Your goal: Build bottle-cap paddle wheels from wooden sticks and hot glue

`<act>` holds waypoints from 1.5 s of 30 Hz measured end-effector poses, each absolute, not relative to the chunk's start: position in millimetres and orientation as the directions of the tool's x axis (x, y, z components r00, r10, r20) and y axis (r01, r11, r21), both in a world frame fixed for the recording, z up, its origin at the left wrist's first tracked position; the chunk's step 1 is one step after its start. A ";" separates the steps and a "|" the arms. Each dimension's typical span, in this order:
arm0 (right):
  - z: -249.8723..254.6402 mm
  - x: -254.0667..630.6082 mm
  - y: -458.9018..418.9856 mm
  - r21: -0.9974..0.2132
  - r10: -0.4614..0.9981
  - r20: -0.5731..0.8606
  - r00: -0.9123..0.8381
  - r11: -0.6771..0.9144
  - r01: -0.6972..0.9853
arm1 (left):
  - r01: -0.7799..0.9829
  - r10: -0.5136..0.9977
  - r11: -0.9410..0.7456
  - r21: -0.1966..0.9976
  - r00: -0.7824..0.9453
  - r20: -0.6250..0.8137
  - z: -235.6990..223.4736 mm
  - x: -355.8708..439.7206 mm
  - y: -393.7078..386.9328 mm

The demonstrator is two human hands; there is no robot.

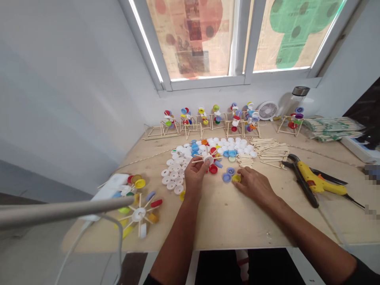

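Seven finished bottle-cap wheels (217, 118) stand at the table's back; many loose caps (173, 178) are still left.
The left hand (194, 176) pinches a white cap (208, 159) with sticks above the plywood table (237, 225); the right hand (255, 186) lies half open, touching a yellow cap (236, 178).

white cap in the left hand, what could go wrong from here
The sticks on the white cap in the left hand might slip or swing into the loose caps beside it and scatter them.

The glue gun lies on the board not far from the right hand. It may be hot, though that can't be told, so a careless reach could risk a burn.
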State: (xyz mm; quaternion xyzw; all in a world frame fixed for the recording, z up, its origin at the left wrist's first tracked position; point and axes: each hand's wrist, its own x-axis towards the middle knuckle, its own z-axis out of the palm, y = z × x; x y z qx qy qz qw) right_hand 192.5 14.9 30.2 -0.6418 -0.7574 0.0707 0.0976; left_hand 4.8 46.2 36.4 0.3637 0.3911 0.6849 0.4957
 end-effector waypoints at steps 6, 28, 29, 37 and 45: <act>27.0 194.6 15.7 -0.241 0.983 0.061 -0.174 0.183 0.953 | -0.412 0.972 -0.172 0.895 -0.217 0.086 36.2 5.1 44.6; 45.6 187.5 37.6 -0.963 0.982 0.152 -0.109 0.172 0.207 | -0.356 0.998 -0.054 0.933 -0.045 0.040 31.6 3.4 44.0; 45.2 187.9 37.4 -0.965 0.983 0.146 -0.112 0.166 0.202 | -0.352 0.999 -0.045 0.935 -0.040 0.033 32.1 3.6 43.6; 42.6 187.0 37.2 -0.970 0.982 0.121 -0.148 0.148 0.194 | -0.340 0.999 -0.012 0.940 -0.036 -0.001 37.6 6.3 39.6; 43.8 187.1 37.3 -0.966 0.974 0.120 -0.191 0.159 0.204 | -0.312 0.998 -0.021 0.950 -0.064 0.001 42.0 8.8 36.8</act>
